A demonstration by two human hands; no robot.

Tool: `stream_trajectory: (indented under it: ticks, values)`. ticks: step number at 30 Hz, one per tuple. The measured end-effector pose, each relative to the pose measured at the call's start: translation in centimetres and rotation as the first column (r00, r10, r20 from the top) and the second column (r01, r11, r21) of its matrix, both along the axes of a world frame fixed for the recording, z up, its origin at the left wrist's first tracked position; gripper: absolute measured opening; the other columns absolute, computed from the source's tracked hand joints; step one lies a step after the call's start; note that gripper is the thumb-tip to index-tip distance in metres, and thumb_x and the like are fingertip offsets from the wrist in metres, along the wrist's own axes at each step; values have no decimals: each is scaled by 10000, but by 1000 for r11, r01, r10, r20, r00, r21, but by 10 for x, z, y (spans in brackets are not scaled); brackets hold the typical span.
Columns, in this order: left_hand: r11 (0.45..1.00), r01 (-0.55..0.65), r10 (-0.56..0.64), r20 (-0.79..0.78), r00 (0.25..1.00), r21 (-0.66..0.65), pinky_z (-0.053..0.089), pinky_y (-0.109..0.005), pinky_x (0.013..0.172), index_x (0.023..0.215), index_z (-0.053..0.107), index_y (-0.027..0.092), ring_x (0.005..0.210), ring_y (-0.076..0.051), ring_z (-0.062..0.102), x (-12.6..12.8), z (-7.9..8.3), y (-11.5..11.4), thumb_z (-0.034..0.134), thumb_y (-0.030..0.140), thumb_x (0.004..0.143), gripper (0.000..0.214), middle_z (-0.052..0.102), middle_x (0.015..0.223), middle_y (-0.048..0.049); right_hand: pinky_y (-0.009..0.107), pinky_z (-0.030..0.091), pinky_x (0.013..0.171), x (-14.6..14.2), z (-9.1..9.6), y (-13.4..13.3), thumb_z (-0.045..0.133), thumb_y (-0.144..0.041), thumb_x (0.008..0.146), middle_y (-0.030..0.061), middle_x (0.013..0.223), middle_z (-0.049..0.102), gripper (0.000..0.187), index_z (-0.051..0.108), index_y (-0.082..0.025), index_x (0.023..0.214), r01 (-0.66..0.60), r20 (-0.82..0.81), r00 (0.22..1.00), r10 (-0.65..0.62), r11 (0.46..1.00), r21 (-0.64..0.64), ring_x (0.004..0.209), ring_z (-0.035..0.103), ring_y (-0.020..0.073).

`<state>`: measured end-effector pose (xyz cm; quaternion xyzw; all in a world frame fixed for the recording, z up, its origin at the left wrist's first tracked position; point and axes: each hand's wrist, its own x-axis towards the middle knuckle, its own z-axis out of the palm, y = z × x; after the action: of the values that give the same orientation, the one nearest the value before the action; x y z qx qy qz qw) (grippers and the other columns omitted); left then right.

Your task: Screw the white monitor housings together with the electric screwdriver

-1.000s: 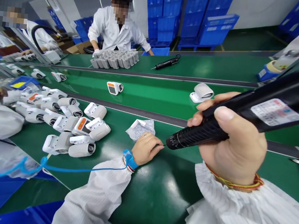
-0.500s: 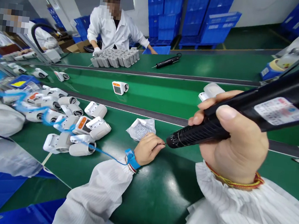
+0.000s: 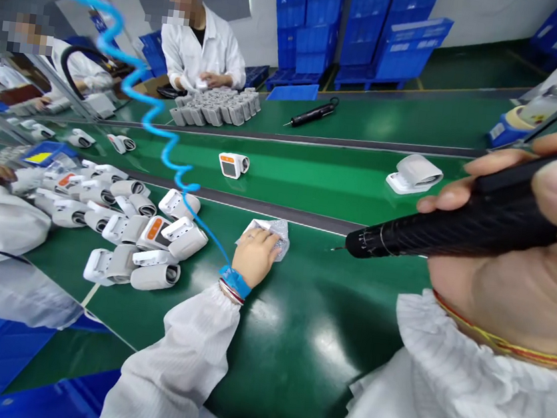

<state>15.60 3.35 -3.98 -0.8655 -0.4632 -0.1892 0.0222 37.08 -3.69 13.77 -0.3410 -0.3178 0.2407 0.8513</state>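
My right hand (image 3: 505, 248) is wrapped round a black electric screwdriver (image 3: 406, 232), whose thin bit points left over the bench with nothing visible on its tip. My left hand (image 3: 253, 258) lies over a small clear bag (image 3: 283, 236) of tiny silvery pieces, too small to tell apart. Its fingers are somewhat apart and reach onto the bag, fingertips partly hidden. A blue coiled cord runs to the blue strap (image 3: 235, 279) on my left wrist. Left of that hand lies a pile of white wrist blood pressure monitors (image 3: 184, 238) with rolled grey cuffs.
A sunken green belt (image 3: 313, 173) carries several more monitors, one (image 3: 416, 174) at the right. Across it, a co-worker (image 3: 203, 53) stands behind a block of grey cuffs (image 3: 219, 107); another screwdriver (image 3: 314, 112) lies nearby. Another person's white sleeve (image 3: 0, 217) is at the left.
My left hand has left the screwdriver's tip and moved left onto the bag. My right hand has drawn the screwdriver to the right. Monitors on the belt have shifted right.
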Motion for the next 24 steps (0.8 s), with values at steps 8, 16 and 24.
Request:
stream_trajectory:
  ticks: [8,16,24]
  values:
    - [987,-142,146,-61,987,76,439,-454,978,1082,644,150,1079,-308,572,1,5,-7,608,271,852,262,668,1091,-134,317,340,425,5,0,-1,597,-235,582,-14,635,578,130,637,-221,705,2,45,999,-4,999,49,455,496,134]
    - [968,-246,229,226,947,49,498,-362,878,1008,615,161,912,-223,612,-16,60,84,589,251,816,213,593,997,-88,275,352,445,20,7,-8,534,-191,678,-20,652,538,105,631,-221,704,29,3,1000,-30,994,101,552,506,97]
    - [821,-502,552,149,821,-273,366,-472,1065,1292,456,188,1281,-362,454,-6,55,194,734,241,724,635,454,1320,-174,293,384,477,27,8,-13,507,-451,873,-10,704,569,300,654,-216,758,74,15,997,-76,990,120,540,520,85]
